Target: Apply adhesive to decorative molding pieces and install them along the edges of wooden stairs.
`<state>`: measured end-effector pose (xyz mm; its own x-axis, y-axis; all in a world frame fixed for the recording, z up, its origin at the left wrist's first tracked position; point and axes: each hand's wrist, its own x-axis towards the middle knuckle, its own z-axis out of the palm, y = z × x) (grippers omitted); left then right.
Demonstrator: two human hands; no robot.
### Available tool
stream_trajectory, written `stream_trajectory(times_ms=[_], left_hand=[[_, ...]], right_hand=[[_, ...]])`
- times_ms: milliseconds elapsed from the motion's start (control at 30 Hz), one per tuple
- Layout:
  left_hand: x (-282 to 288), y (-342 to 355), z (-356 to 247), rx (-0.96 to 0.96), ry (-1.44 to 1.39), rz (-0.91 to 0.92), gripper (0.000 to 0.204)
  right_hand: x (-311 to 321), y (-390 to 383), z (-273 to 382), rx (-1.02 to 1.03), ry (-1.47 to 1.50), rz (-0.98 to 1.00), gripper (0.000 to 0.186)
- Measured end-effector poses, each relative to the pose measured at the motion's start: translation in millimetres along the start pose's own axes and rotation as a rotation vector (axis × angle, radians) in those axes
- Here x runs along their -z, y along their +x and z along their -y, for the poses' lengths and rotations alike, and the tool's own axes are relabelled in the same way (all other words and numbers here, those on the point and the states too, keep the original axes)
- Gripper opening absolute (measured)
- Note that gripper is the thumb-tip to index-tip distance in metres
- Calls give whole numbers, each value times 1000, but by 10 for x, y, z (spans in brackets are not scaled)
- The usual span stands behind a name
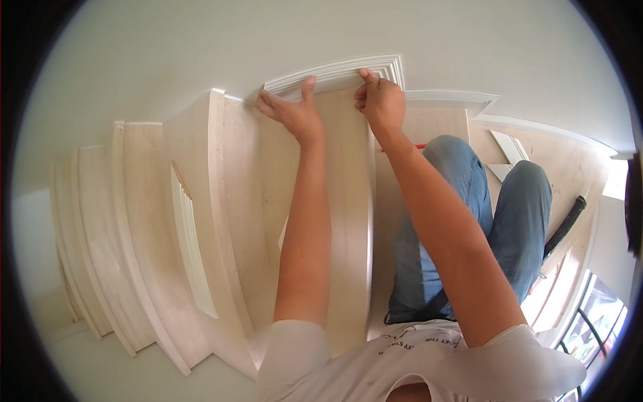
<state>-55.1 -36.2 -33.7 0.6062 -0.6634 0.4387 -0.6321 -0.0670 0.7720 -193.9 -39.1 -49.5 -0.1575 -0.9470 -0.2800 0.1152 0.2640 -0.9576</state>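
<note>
A white grooved trim moulding [328, 70] lies against the wall along the side of a pale wooden stair step [341, 174]. At the moulding's left end, my left hand [298, 119] touches it with the fingertips and the raised thumb, the fingers apart. My right hand [385, 106] is near its right corner. There the thumb reaches onto the moulding's face while the other fingers are curled in, with nothing visible inside them. A thin red object [420, 146] shows partly behind my right forearm; its kind is unclear.
Further pale steps [144, 221] run off to the left, one bearing a white grooved strip [191, 248]. More white trim [445, 98] follows the wall on the right. White cut pieces [512, 149] lie beyond my knees, and a black bar-like object [566, 224] is at the right.
</note>
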Motion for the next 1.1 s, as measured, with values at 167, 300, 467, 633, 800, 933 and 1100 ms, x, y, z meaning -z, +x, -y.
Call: stream_trajectory(times_ms=[167, 300, 467, 633, 800, 933, 1100], left_hand=[[-110, 8, -58, 26, 105, -40, 97], [-69, 28, -42, 52, 27, -19, 92], [-87, -17, -123, 87, 40, -2, 92], [-111, -55, -171, 121, 81, -3, 96], [-54, -62, -208, 129, 66, 26, 99], [-87, -44, -121, 6, 198, 4, 98], [-60, -80, -123, 97, 85, 46, 99]], right_hand=[[-32, 99, -115, 116, 9, -39, 39], [-35, 39, 10, 9, -18, -48, 45], [5, -4, 93, 8, -135, -19, 59], [100, 42, 72, 34, 127, 37, 65], [133, 5, 187, -74, 328, 80, 60], [54, -23, 214, -67, 363, 60, 58], [145, -69, 258, -95, 401, 81, 58]])
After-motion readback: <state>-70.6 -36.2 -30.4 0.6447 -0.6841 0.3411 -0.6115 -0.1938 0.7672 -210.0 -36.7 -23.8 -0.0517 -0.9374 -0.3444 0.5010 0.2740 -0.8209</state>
